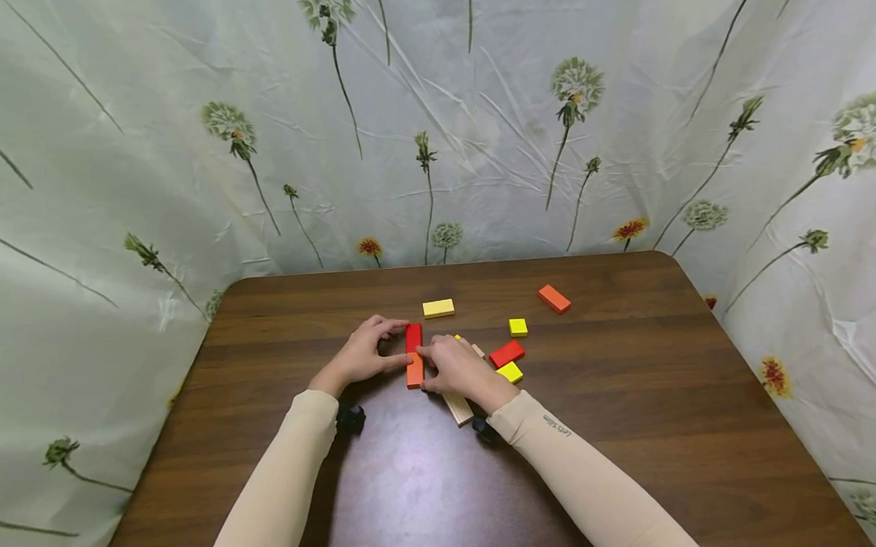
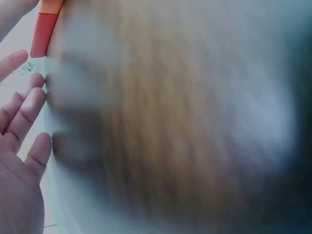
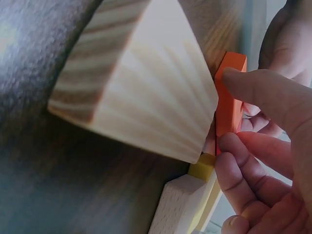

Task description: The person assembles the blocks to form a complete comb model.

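Two flat wooden blocks, a red block (image 1: 414, 337) and an orange block (image 1: 415, 372), lie end to end in a line on the dark table. My left hand (image 1: 361, 353) is at their left side, index fingertip by the red block's far end and thumb near where the blocks meet. Its fingers look fairly straight in the left wrist view. From the right, my right hand (image 1: 459, 369) pinches the orange block (image 3: 228, 107) between thumb and index finger, its other fingers curled. A plain wooden block (image 1: 457, 408) lies partly hidden beneath that hand.
A pale yellow block (image 1: 438, 308) and another orange block (image 1: 555, 298) lie farther back. Right of the hands are a small yellow block (image 1: 518, 328), a second red block (image 1: 507, 353) and another yellow block (image 1: 510, 372). A flowered curtain (image 1: 477, 143) hangs behind the table.
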Motion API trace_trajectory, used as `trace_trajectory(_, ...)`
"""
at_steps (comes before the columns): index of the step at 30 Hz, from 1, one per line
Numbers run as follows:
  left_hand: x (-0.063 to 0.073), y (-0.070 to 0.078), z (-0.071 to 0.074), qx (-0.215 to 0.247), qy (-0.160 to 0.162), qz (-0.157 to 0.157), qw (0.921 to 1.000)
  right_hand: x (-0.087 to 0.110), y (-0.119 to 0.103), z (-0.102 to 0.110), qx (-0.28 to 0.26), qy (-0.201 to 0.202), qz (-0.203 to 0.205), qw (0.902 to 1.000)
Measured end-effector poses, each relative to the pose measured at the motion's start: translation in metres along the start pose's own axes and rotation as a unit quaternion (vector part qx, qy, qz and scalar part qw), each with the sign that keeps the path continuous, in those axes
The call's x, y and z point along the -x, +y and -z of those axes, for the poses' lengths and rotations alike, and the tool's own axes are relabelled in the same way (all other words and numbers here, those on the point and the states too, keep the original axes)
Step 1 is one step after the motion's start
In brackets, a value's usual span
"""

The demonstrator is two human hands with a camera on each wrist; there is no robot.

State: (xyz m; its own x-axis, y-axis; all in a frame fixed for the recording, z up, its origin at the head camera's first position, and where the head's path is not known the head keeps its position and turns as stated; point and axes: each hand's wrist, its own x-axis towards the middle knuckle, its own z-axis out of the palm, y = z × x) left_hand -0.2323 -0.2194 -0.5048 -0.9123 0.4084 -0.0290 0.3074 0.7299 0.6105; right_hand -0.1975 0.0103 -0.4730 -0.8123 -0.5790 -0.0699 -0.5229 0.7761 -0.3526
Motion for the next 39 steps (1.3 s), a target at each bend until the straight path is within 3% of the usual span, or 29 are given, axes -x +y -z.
trace_trajectory(5, 0.003, 0.003, 0.001, -0.018, -0.005, -0.014, 0.9997, 0.000, 0.002, 0.000, -0.001, 0.004, 0.005, 1.0000)
trace_trajectory(9, 0.003, 0.004, 0.000, 0.005, -0.021, -0.023, 0.9995, 0.001, 0.002, -0.001, -0.005, -0.001, 0.000, 1.0000)
trace_trajectory(16, 0.003, -0.001, -0.004, 0.022, -0.032, -0.021, 0.9990, 0.005, 0.004, 0.000, -0.010, 0.013, 0.009, 0.9998)
trace_trajectory(24, 0.000, -0.005, -0.006, 0.018, -0.032, -0.019, 0.9991, 0.017, 0.011, 0.012, -0.054, 0.011, 0.011, 0.9984)
trace_trajectory(33, -0.002, 0.002, 0.001, 0.014, -0.053, 0.002, 0.9985, 0.040, 0.025, 0.027, -0.082, -0.045, -0.011, 0.9955)
trace_trajectory(39, -0.003, 0.000, 0.001, 0.010, -0.056, 0.007, 0.9984, 0.056, 0.032, 0.026, -0.105, -0.067, -0.023, 0.9919)
